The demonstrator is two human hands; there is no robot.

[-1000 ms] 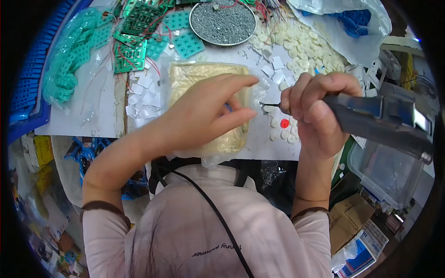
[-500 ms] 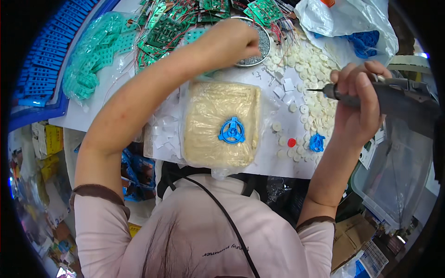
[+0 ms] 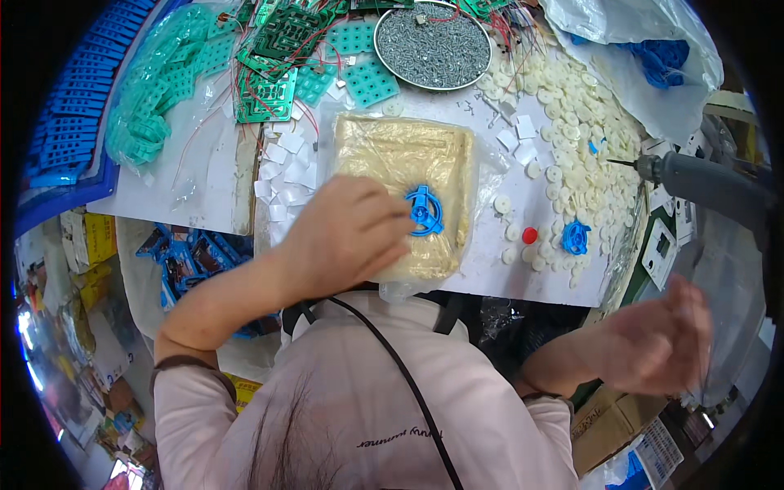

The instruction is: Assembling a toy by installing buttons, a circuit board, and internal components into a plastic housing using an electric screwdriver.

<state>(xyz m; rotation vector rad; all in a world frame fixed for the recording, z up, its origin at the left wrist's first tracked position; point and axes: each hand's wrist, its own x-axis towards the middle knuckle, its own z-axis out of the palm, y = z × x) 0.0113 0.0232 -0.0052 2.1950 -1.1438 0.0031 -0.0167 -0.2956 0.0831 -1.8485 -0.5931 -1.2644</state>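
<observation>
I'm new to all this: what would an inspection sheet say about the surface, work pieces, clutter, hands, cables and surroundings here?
Surface: white tabletop bearing a tan, plastic-wrapped square pad.
Job's things: blue spoked plastic ring on the pad; grey handheld power driver with a thin dark bit, apart from both hands.
Clutter: pale round plastic discs, small white squares, green circuit boards, heap of small grey metal pieces.
Left hand: blurred, beside the ring; contact unclear.
Right hand: blurred, beyond the table's near right corner; no held object seen.
Cables: black cable across the pale pink shirt; thin red wires by the boards.
Surroundings: brown cardboard box, lower right.
</observation>
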